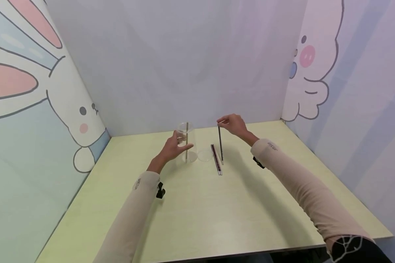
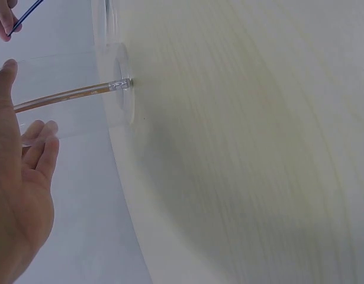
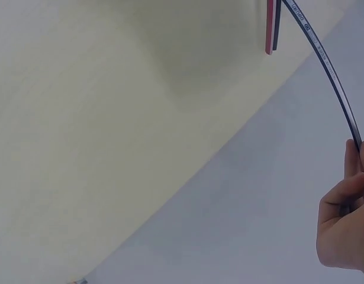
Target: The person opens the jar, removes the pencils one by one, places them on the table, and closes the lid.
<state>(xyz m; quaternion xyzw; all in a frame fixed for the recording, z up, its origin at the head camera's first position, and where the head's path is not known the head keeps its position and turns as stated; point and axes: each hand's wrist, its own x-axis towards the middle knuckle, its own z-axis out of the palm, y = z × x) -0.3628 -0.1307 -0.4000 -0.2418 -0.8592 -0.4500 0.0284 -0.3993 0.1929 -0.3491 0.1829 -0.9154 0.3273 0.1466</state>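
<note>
Near the back of the table, a clear plastic cylinder point(image 1: 192, 138) stands upright. A brown pencil point(image 2: 69, 94) is inside it, its capped end at the bottom. My left hand point(image 1: 172, 148) holds the cylinder's side, the thumb on one side and the fingers curled on the other. To the right, my right hand point(image 1: 234, 125) pinches the upper end of a dark pencil point(image 1: 221, 144), which hangs nearly vertical above the table. In the right wrist view, white lettering shows on this dark pencil point(image 3: 324, 57). Several pencils point(image 1: 216, 160) lie side by side just left of it.
A clear round lid point(image 1: 204, 156) lies flat between the cylinder and the lying pencils. The pale yellow table point(image 1: 197, 212) meets a grey back wall point(image 1: 177, 65). Side walls with cartoon animals point(image 1: 75, 117) stand at left and right.
</note>
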